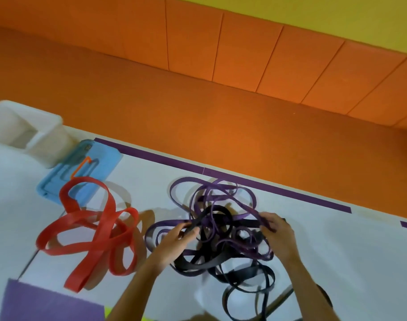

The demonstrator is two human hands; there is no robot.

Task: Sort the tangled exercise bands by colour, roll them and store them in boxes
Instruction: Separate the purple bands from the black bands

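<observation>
Sorting step: red bands (105, 224) lie apart at left on the table (341, 256), the purple-black tangle (221, 210) mid-table; left hand (175, 239) pinches a dark strand, right hand (280, 234) curls round a purple one; next, likely, draw purple free without tightening loops.

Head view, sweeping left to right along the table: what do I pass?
White box → red bands → left hand → middle of the purple and black tangle → right hand. The blue plastic piece overlaps the red bands, so it is left out.
</observation>
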